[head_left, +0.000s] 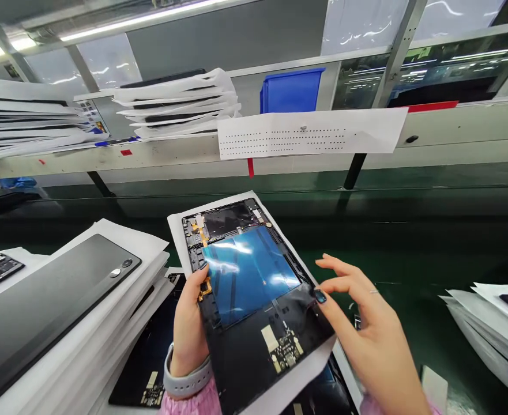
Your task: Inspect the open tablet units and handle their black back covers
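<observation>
An opened tablet (254, 276) lies tilted on a white sheet (275, 216), its inside facing up. Its battery has a shiny blue film (249, 271), and a small circuit board (286, 350) sits near the lower end. My left hand (191, 323) grips the tablet's left edge, thumb on top. At the right edge, beside a glossy black film (299, 302), my right hand (361, 317) has thumb and index finger pinched together, the other fingers loosely raised. What lies between those fingertips is too small to make out. Under the held tablet, another opened tablet (323, 392) shows partly.
Left stands a stack of tablets and white sheets (136, 305), topped by a grey tablet back (63, 311). Another stack (491, 334) is at the right. The shelf (171, 151) ahead carries more stacked sheets (184, 106), a blue bin (292, 91) and a hanging paper strip (309, 134).
</observation>
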Available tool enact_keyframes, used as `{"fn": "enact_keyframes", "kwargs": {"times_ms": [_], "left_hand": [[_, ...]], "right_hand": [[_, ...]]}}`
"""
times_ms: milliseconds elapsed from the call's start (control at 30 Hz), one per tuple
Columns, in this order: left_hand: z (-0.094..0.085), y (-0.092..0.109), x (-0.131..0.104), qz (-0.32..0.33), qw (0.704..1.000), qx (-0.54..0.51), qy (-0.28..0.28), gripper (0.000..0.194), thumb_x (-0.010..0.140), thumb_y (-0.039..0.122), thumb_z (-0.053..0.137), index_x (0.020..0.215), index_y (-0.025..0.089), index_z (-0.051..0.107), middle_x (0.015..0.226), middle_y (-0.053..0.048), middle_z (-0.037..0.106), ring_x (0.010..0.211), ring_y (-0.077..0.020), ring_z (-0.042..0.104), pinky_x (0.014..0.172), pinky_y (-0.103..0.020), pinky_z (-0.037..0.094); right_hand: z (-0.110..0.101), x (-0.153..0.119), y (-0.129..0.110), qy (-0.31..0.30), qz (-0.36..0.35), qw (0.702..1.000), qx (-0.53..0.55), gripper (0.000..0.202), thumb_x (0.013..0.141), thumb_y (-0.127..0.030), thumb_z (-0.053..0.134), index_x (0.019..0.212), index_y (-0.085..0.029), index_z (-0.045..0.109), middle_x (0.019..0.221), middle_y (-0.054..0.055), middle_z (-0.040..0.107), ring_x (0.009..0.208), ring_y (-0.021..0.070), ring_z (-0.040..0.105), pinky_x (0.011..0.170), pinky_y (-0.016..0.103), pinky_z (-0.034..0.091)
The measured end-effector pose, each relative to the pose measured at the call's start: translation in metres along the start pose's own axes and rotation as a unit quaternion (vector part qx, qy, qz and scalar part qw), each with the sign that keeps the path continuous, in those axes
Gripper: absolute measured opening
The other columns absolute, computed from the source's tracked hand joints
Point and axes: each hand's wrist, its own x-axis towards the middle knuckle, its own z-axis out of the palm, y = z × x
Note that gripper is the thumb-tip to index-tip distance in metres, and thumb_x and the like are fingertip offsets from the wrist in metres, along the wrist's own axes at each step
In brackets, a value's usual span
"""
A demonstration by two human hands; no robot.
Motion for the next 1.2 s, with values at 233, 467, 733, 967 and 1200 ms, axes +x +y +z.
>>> {"fn": "enact_keyframes", "kwargs": {"times_ms": [233, 467, 733, 967, 1200], "left_hand": [[-0.005, -0.006, -0.011, -0.012, 1.000, 0.005, 0.003, 0.006, 0.074, 0.018, 0.081, 0.076, 0.024, 0.080, 0.076, 0.005, 0.078, 0.071, -0.0152, 0.072, 0.064, -0.016, 0.056], [-0.012, 0.000, 0.001, -0.199, 0.969, -0.095, -0.115, 0.015, 0.083, 0.031, 0.075, 0.094, 0.023, 0.080, 0.095, -0.001, 0.080, 0.117, -0.0310, 0.068, 0.100, -0.036, 0.057], [-0.010, -0.001, 0.004, -0.306, 0.894, -0.160, -0.284, 0.057, 0.085, 0.054, 0.071, 0.132, 0.023, 0.068, 0.122, -0.008, 0.074, 0.138, -0.0402, 0.049, 0.114, -0.052, 0.043], [-0.010, 0.000, 0.008, -0.326, 0.879, -0.168, -0.304, 0.062, 0.082, 0.054, 0.075, 0.136, 0.026, 0.065, 0.130, -0.006, 0.071, 0.142, -0.0406, 0.043, 0.117, -0.053, 0.039], [-0.003, 0.000, 0.002, -0.294, 0.897, -0.166, -0.285, 0.055, 0.091, 0.048, 0.066, 0.141, 0.026, 0.061, 0.127, -0.007, 0.072, 0.134, -0.0390, 0.054, 0.114, -0.052, 0.044]], "right_hand": [[-0.007, 0.016, 0.006, -0.094, 0.200, 0.948, 0.230, 0.030, 0.082, -0.053, 0.076, 0.090, -0.025, 0.069, 0.139, 0.011, 0.060, 0.123, 0.0316, 0.063, 0.094, 0.039, 0.056], [-0.003, 0.016, -0.002, -0.154, 0.228, 0.915, 0.295, 0.031, 0.082, -0.049, 0.079, 0.072, -0.022, 0.070, 0.154, 0.009, 0.050, 0.121, 0.0333, 0.063, 0.086, 0.037, 0.058], [-0.004, 0.013, -0.004, -0.085, 0.182, 0.938, 0.284, 0.023, 0.087, -0.046, 0.075, 0.077, -0.025, 0.079, 0.132, 0.007, 0.061, 0.101, 0.0244, 0.066, 0.081, 0.031, 0.054], [-0.007, 0.008, -0.009, -0.058, 0.175, 0.950, 0.251, 0.021, 0.085, -0.045, 0.078, 0.086, -0.024, 0.075, 0.088, 0.003, 0.067, 0.074, 0.0188, 0.063, 0.065, 0.028, 0.053], [-0.015, 0.010, -0.005, -0.086, 0.274, 0.896, 0.339, 0.084, 0.084, -0.044, 0.080, 0.154, -0.038, 0.032, 0.108, 0.006, 0.076, 0.081, 0.0243, 0.075, 0.065, 0.034, 0.062]]}}
